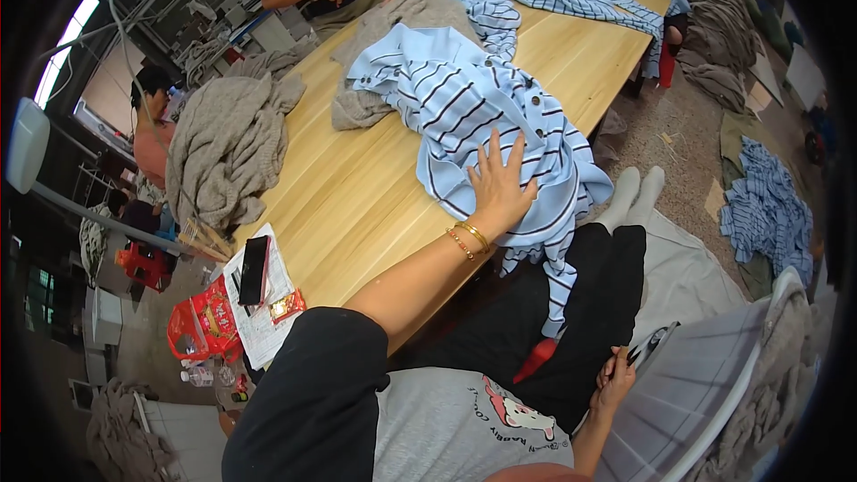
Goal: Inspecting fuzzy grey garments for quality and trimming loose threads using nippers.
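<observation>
From where I'm standing, that cardigan (pixel 464 107) is pale blue with black-and-white stripes and dark buttons (pixel 536 100). The tabletop (pixel 348 205) is honey-yellow wood grain, the heaped knitwear (pixel 228 147) grey-brown, the trousers (pixel 614 277) black, the T-shirt (pixel 420 433) grey with a pink-and-white cartoon print (pixel 520 411).

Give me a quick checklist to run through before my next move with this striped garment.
1. Left hand resting on the blue striped garment: ok, fingers spread.
2. Garment wholly on the table: not ok, a sleeve-like end hangs over the edge.
3. Right hand apart from the garment: ok, it holds a small tool lower right.
4. Tool closed: cannot tell, too small.
5. Phone apart from the garment: ok, on papers.
</observation>
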The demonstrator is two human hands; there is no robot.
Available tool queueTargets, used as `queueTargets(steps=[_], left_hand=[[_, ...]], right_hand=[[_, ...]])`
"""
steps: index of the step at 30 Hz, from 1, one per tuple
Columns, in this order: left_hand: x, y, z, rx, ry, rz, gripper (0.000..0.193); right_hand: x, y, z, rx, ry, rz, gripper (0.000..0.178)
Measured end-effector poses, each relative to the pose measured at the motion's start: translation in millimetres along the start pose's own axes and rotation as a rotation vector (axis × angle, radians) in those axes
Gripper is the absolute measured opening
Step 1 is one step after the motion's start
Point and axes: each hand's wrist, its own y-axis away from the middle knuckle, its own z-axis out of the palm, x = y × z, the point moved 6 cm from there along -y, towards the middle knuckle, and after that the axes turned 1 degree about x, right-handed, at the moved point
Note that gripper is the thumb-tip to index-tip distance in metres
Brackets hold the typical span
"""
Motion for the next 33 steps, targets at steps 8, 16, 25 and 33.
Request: queueTargets(steps=[8, 16, 25, 33], left_hand=[[-2, 5, -4, 0.026, 0.039, 0.048, 0.080], [-5, 5, -2, 0.028, 0.055, 0.110, 0.077], [-34, -94, 40, -0.131, 0.161, 0.268, 0.073], [-51, -239, 108, -0.129, 0.183, 0.314, 0.066]], right_hand=[[2, -1, -4, 0.001, -0.038, -0.011, 0.026], [3, -1, -5, 0.002, -0.022, -0.016, 0.024], [13, -2, -1, 0.008, 0.047, -0.016, 0.025], [9, -3, -3, 0.114, 0.118, -0.020, 0.024]])
